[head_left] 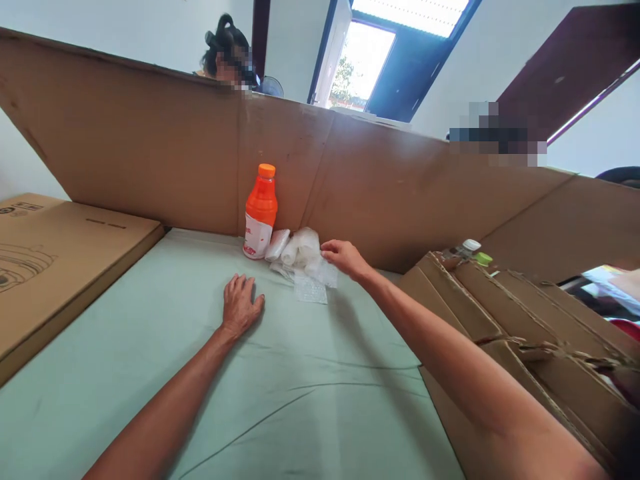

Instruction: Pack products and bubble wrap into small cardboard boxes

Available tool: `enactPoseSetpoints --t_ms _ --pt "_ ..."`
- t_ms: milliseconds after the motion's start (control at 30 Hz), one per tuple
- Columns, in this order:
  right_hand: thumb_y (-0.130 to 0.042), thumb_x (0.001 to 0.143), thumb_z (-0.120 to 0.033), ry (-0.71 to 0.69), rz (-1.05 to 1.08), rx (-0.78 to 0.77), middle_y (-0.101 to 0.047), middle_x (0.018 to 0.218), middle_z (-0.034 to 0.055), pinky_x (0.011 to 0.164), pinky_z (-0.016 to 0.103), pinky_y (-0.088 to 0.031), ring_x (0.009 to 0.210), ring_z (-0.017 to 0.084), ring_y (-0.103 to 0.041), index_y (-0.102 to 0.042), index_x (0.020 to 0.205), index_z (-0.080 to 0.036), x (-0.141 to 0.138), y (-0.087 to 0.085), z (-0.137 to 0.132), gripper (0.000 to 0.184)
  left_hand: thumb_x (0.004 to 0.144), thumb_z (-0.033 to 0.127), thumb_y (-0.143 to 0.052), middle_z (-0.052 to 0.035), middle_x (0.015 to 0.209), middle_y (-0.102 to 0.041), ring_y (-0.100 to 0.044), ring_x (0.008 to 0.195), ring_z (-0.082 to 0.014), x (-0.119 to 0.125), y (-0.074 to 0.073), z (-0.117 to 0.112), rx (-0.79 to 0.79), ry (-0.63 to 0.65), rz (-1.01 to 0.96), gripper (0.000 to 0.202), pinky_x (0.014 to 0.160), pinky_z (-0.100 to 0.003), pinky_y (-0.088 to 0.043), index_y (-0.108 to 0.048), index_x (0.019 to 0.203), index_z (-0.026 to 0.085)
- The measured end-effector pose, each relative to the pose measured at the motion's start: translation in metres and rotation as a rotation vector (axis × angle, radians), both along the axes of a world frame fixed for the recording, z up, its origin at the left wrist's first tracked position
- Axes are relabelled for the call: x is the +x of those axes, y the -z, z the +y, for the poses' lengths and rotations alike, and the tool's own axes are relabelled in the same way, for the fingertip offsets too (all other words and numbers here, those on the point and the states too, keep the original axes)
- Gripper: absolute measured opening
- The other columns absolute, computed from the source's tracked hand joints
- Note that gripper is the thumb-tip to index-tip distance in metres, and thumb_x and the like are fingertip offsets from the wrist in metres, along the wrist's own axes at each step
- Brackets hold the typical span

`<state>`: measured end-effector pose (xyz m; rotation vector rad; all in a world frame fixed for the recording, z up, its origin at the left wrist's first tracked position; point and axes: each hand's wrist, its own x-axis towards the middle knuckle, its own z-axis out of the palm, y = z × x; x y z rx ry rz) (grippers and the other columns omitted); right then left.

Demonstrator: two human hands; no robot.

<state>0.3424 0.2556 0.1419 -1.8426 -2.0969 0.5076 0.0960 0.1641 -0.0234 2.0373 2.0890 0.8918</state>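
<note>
My left hand lies flat and open on the pale green cloth, fingers stretched toward the back. My right hand reaches to a heap of white bubble wrap and plastic, its fingers curled on the heap's right edge. An orange drink bottle with an orange cap stands upright just left of the heap, against the cardboard wall.
A flat printed cardboard box lies at the left. A torn open cardboard box stands at the right, with bottle caps showing at its far corner. A person's head shows beyond the wall.
</note>
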Motion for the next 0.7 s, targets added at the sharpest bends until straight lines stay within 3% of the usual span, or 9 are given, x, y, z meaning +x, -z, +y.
enactPoseSetpoints --t_ms 67,133,267,367,467,600,700 --pt "-0.059 0.089 -0.018 -0.044 -0.059 0.059 -0.059 0.144 0.0099 0.106 0.037 -0.045 0.127 0.023 -0.057 -0.057 0.137 -0.022 -0.006 0.007 -0.009 0.048 0.086 0.033 -0.055 -0.0181 0.142 -0.057 -0.040 0.142 -0.0364 0.000 0.000 0.000 0.000 -0.002 -0.004 0.048 0.117 -0.052 -0.031 -0.061 0.130 0.015" --pt "-0.059 0.088 -0.015 -0.093 -0.107 0.074 -0.048 0.155 0.0087 0.114 0.044 -0.037 0.139 0.026 -0.047 -0.052 0.144 -0.025 -0.019 0.014 -0.010 0.058 0.086 0.032 -0.055 -0.0187 0.142 -0.057 -0.041 0.142 -0.0368 0.000 -0.001 -0.001 0.006 -0.011 0.000 0.048 0.117 -0.052 -0.031 -0.061 0.130 0.014" --pt "-0.058 0.084 -0.010 -0.152 -0.177 0.058 -0.058 0.146 0.0098 0.109 0.054 -0.039 0.133 0.033 -0.053 -0.063 0.133 -0.025 -0.048 0.019 0.000 0.051 0.085 0.032 -0.055 -0.0187 0.141 -0.058 -0.043 0.140 -0.0362 -0.001 -0.002 0.001 0.024 -0.029 0.011 0.048 0.117 -0.050 -0.033 -0.062 0.129 0.013" --pt "-0.054 0.088 -0.013 -0.139 -0.194 0.104 -0.057 0.146 0.0106 0.108 0.054 -0.038 0.134 0.033 -0.052 -0.064 0.130 -0.026 -0.051 0.018 -0.016 0.046 0.085 0.033 -0.054 -0.0183 0.139 -0.059 -0.045 0.138 -0.0356 -0.002 -0.004 0.000 0.025 -0.012 0.007 0.047 0.115 -0.049 -0.034 -0.062 0.127 0.014" --pt "-0.055 0.092 -0.023 -0.113 -0.194 0.131 -0.055 0.149 0.0069 0.111 0.048 -0.036 0.138 0.028 -0.047 -0.065 0.128 -0.027 -0.030 0.020 -0.072 0.038 0.086 0.034 -0.051 -0.0182 0.136 -0.060 -0.044 0.137 -0.0372 -0.005 -0.003 -0.005 0.016 0.026 -0.014 0.047 0.114 -0.054 -0.033 -0.061 0.128 0.015" --pt "-0.060 0.091 -0.031 -0.116 -0.241 0.263 -0.052 0.151 0.0076 0.113 0.044 -0.033 0.139 0.026 -0.045 -0.065 0.126 -0.027 0.019 0.023 -0.180 0.036 0.087 0.038 -0.049 -0.0194 0.135 -0.059 -0.041 0.137 -0.0397 -0.011 0.007 -0.001 0.024 0.060 -0.050 0.047 0.113 -0.059 -0.031 -0.058 0.128 0.015" --pt "-0.058 0.091 -0.030 0.078 -0.438 0.453 -0.050 0.152 0.0128 0.112 0.046 -0.032 0.140 0.030 -0.043 -0.062 0.130 -0.023 0.065 0.010 -0.254 0.040 0.087 0.041 -0.051 -0.0166 0.134 -0.059 -0.040 0.136 -0.0385 -0.014 0.012 0.003 0.033 0.071 -0.067 0.046 0.113 -0.058 -0.031 -0.058 0.126 0.018"
